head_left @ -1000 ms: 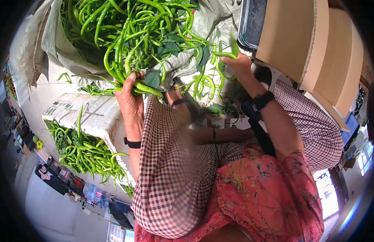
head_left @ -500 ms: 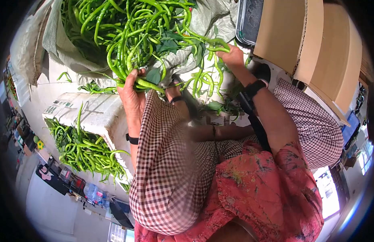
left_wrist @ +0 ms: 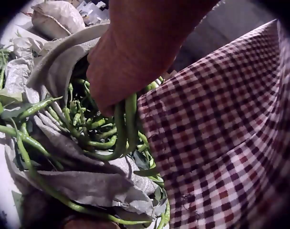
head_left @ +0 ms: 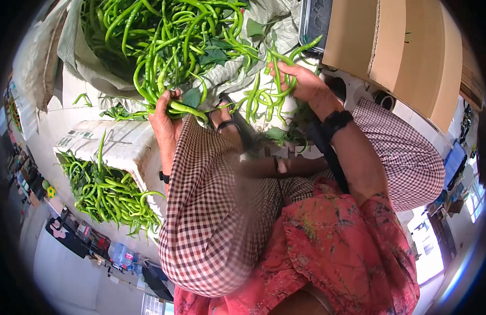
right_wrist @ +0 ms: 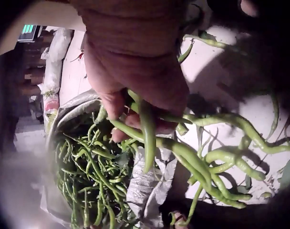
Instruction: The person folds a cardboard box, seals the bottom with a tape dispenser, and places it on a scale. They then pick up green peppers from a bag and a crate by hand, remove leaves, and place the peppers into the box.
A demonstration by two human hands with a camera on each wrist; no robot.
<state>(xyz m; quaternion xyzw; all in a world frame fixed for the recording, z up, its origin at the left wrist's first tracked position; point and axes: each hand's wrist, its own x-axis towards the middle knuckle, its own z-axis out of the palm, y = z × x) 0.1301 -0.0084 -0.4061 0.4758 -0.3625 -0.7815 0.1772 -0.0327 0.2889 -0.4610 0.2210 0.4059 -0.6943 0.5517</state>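
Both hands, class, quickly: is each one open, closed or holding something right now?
Left hand: closed, gripping long green peppers.
Right hand: closed, pinching other green peppers between thumb and fingers.

Slender, curved green peppers (head_left: pixel 187 109) in both hands (head_left: pixel 166 121), others heaped loosely.

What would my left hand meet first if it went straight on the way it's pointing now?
Probably the green peppers heaped in the pale sack, just beyond the held peppers in your left hand, though the depth is unclear.
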